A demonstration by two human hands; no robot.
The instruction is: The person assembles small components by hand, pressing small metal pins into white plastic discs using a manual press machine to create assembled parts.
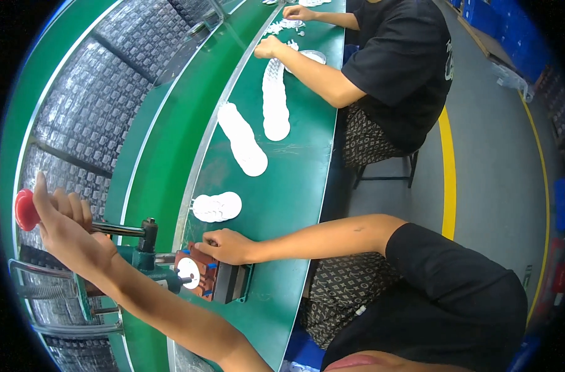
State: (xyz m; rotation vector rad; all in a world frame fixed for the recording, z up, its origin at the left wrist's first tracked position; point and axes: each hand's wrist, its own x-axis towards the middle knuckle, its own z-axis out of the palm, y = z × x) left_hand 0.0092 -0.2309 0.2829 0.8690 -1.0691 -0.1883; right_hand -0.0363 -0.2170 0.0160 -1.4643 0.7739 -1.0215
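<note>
My left hand (75, 229) is wrapped round the lever (122, 230) of a green hand press (147, 260), its thumb beside the red ball knob (26, 209). Under the press, a white round disc (188, 273) with small holes lies against a reddish-brown fixture (209, 282) mounted on a dark block. My right hand (230, 247) is at the fixture's upper edge with its fingers curled together; whatever they pinch is hidden. Just beyond that hand, a short overlapping row of white discs (219, 207) lies on the green table (276, 204).
Two longer rows of white discs, one nearer (245, 146) and one farther (275, 105), stretch along the table. A co-worker in a black shirt (400, 68) handles small white parts (285, 26) at the far end. Wrapped stacks of parts (78, 111) stand beyond the green ledge.
</note>
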